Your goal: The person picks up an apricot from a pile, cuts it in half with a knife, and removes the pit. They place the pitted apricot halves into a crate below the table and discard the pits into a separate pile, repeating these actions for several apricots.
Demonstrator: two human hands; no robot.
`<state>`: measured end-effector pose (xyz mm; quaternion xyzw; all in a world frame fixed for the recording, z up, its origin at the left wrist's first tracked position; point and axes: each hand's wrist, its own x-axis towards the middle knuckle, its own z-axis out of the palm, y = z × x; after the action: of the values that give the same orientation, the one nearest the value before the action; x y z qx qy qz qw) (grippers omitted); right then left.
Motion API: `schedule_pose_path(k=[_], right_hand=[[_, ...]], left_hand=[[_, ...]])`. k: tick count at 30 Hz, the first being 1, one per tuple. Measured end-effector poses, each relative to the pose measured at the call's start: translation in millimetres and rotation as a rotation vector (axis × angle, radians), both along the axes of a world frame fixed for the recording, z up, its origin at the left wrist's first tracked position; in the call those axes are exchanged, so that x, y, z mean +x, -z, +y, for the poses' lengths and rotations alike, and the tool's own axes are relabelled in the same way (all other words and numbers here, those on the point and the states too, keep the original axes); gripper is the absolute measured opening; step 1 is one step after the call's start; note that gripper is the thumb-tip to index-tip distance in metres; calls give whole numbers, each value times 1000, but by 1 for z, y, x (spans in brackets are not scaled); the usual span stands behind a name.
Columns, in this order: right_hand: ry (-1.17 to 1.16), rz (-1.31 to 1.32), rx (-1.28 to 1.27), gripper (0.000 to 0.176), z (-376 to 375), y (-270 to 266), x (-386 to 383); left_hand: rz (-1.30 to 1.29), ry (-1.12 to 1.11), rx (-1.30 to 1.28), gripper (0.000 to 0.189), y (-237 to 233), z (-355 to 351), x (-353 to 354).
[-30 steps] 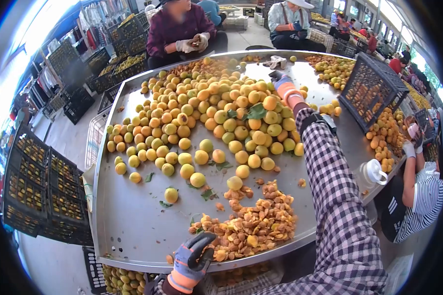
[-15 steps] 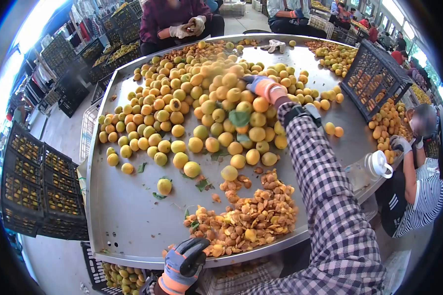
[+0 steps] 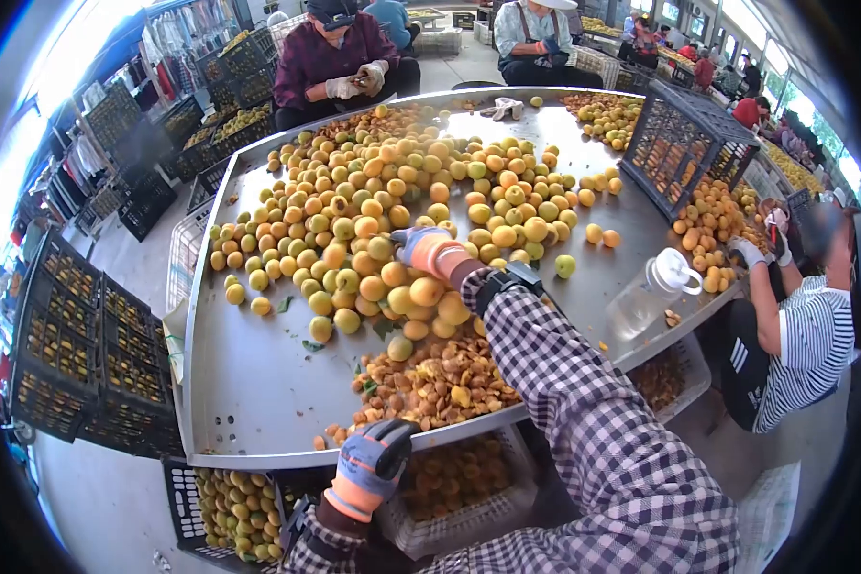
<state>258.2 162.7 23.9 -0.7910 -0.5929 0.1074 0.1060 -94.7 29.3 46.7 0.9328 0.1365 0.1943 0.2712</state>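
My right hand (image 3: 429, 251), in a grey and orange glove, reaches over the metal table (image 3: 268, 383) and rests against the heap of yellow-orange fruit (image 3: 354, 230); its fingertips are partly hidden among the fruit. Close to the table's front edge is my left hand (image 3: 373, 464), gloved, with its fingers curled; whatever it may hold is hidden. Split fruit pieces and pits (image 3: 440, 383) lie in a pile between the two hands, partly under the near side of the heap.
A clear bottle with a white lid (image 3: 646, 292) stands on the right. Behind it a black crate (image 3: 689, 143) leans over more fruit. Crates (image 3: 201, 507) sit below the front edge. Co-workers sit at the far side and right.
My right hand has come nearer and left, and the fruit heap has shifted toward the pit pile, partly covering it. The whole view has also shifted. My left hand stays by the front edge.
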Motion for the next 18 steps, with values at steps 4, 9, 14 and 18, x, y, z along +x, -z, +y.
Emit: schedule_pose_path(k=[4,9,14,18], right_hand=[[-101,-122,-48,35,-29,-5,-38],[-194,-80,161,29,-75,-24,-61],[81,64,464,27,-150,-70,-51],[286,280,568,26,-207,-72,-43]], left_hand=[[-54,-2,-8,33,-7,-12,3],[-95,-18,87,33,1,-22,2],[-125,-109,39,28,18,-26,-3],[-183,-214,-94,26,36,-13,0]])
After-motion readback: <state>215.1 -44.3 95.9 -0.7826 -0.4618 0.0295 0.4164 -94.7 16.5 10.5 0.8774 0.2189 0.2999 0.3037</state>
